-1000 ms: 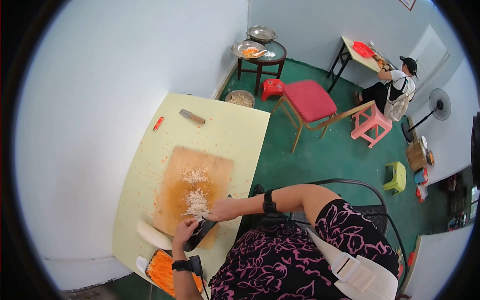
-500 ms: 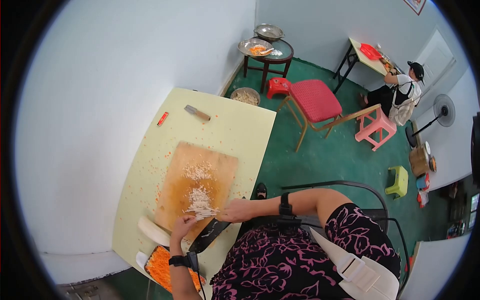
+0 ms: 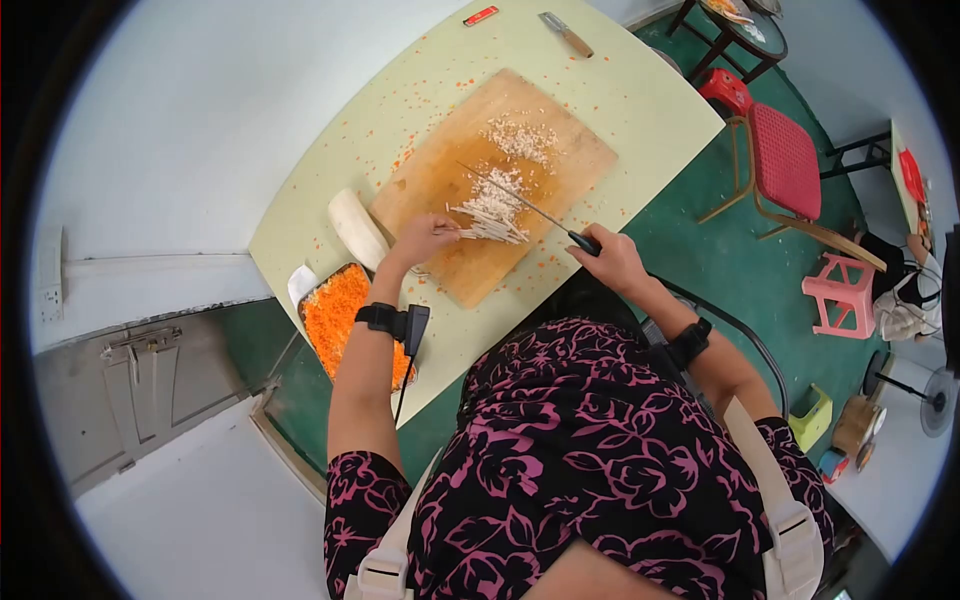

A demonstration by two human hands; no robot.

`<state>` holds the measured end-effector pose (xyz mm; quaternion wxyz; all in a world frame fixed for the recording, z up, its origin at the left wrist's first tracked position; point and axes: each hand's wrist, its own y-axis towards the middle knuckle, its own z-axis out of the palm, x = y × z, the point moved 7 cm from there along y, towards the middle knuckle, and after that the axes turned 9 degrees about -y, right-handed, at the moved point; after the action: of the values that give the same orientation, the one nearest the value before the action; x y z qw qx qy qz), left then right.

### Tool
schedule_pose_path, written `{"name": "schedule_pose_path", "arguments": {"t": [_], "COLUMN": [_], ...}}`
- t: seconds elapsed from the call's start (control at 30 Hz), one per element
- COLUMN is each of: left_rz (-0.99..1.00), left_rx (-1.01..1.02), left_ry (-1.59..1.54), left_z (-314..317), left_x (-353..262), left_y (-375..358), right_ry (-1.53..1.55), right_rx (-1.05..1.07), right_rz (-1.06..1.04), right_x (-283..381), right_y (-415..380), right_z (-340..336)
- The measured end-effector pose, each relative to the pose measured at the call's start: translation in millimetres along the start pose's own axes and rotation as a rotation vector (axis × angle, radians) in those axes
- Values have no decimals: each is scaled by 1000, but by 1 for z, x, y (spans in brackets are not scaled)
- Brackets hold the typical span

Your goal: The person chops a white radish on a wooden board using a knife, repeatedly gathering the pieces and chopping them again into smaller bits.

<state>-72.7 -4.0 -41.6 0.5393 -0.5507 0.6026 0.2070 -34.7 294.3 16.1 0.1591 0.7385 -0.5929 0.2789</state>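
My right hand (image 3: pixel 612 262) is closed round the black handle of a kitchen knife (image 3: pixel 535 210). Its blade points up and left, edge-on above a wooden cutting board (image 3: pixel 470 270). Closed fingers of my left hand (image 3: pixel 428 238) pinch the near left ends of thin white radish strips (image 3: pixel 497 230) on the board. Finely chopped white bits (image 3: pixel 503 185) lie against the strips, with a second chopped heap (image 3: pixel 522 138) farther up. Left of my left hand rests a peeled white radish (image 3: pixel 357 230). Below it stands a tray of chopped carrot (image 3: pixel 338 308).
A small knife with a wooden handle (image 3: pixel 568 36) and a red object (image 3: pixel 481 16) lie at the table's far side. Orange crumbs dot the table (image 3: pixel 660 110). To the right are a red chair (image 3: pixel 785 160), a pink stool (image 3: pixel 840 295) and a seated person (image 3: pixel 910 290).
My view has swung, shifting the table right and up in the picture. The knife has gone from lying low beside the strips to raised beyond them. My left hand stays at the strips.
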Motion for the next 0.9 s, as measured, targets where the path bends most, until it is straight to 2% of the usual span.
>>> {"name": "schedule_pose_path", "arguments": {"t": [0.2,0.4,0.5,0.6,0.8,0.9], "left_rz": [120,414,451,438,352,392], "left_rx": [-26,-212,-328,-211,-196,-187], "left_ry": [3,456,432,520,634,661], "left_z": [33,41,31,31,38,42], "left_x": [-30,-51,-52,-50,-46,-53], "left_y": [7,4,0,2,4,5], "right_ry": [-25,-21,0,36,33,2], "right_rx": [-12,-20,-25,-16,54,90], "right_rz": [-39,-9,18,38,7,11], "right_x": [-5,-10,-18,-23,-23,-23], "right_y": [12,13,13,13,17,20], "right_z": [3,1,0,6,11,11]}}
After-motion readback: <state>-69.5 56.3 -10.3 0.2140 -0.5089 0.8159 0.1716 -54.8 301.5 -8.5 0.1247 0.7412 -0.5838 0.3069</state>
